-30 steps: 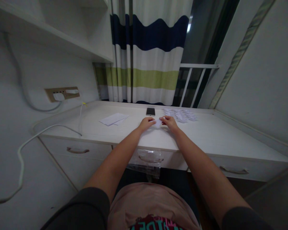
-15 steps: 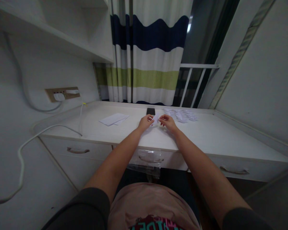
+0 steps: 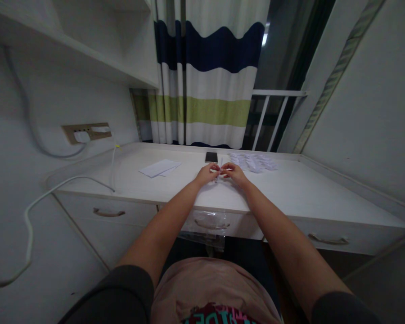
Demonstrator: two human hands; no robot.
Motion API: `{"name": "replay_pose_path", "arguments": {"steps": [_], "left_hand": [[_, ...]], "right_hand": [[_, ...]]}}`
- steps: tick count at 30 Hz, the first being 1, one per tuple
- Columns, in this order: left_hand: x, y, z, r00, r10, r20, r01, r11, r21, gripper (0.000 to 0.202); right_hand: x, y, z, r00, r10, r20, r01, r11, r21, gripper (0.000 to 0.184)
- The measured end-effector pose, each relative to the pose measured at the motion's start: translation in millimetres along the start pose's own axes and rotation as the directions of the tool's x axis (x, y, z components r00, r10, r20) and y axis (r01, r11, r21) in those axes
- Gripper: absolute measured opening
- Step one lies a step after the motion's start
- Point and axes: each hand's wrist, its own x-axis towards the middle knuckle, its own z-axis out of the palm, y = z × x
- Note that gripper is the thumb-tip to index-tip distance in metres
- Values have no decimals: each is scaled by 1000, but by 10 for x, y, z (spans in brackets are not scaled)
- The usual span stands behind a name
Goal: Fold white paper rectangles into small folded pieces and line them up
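Note:
Over the middle of the white desk, my left hand (image 3: 207,173) and my right hand (image 3: 234,173) meet with their fingertips close together. Both pinch a small piece of white paper (image 3: 222,160), seen nearly edge-on as a narrow strip between them. The fingers hide most of it, so its folds cannot be made out. Beyond the right hand lies a spread of small folded white papers (image 3: 254,162). Flat white sheets (image 3: 159,168) rest on the desk to the left of my hands.
A black phone-like object (image 3: 211,157) lies just behind my hands. At the left, a white cable (image 3: 70,178) runs across the front edge of the desk (image 3: 307,198). Drawers sit below, a shelf hangs upper left, and a striped curtain (image 3: 219,85) covers the back.
My right hand has moved left to meet the left hand. The paper between them has turned from showing a face to nearly edge-on.

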Motion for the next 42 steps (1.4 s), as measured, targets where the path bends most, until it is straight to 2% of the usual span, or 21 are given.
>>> {"name": "replay_pose_path", "arguments": {"steps": [13,42], "left_hand": [[0,-19,5,999,-46,28,49,996,-80,29],[-12,71,-16,991,-129,26,132,978,-161,19]], "right_hand": [[-21,-8,-4,999,-8,33,8,1000,-1,33],[-30,-53,19,1000,16,-6,-16,998,53,33]]}}
